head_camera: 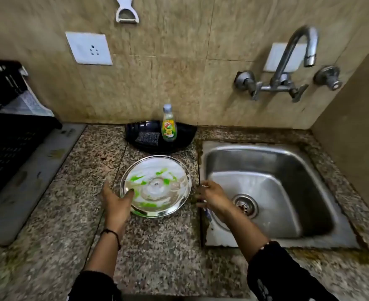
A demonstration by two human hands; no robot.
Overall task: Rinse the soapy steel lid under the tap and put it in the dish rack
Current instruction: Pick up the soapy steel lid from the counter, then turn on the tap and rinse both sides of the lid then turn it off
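Observation:
The round steel lid [157, 183] lies on the granite counter just left of the sink, smeared with green soap. My left hand [116, 202] grips its near-left rim, thumb on the inside of the lid. My right hand [211, 197] hovers over the sink's left edge, just right of the lid, fingers apart and holding nothing. The curved tap [296, 51] is mounted on the wall above the sink; no water runs from it. The black dish rack [3, 118] stands at the far left on a grey tray.
The steel sink [264, 161] is empty, its drain [245, 205] near my right wrist. A dish soap bottle [168, 124] and a scrub pad [147, 137] sit in a dark tray [183, 135] against the wall. A wall socket [89, 48] and a peeler [126, 14] are above.

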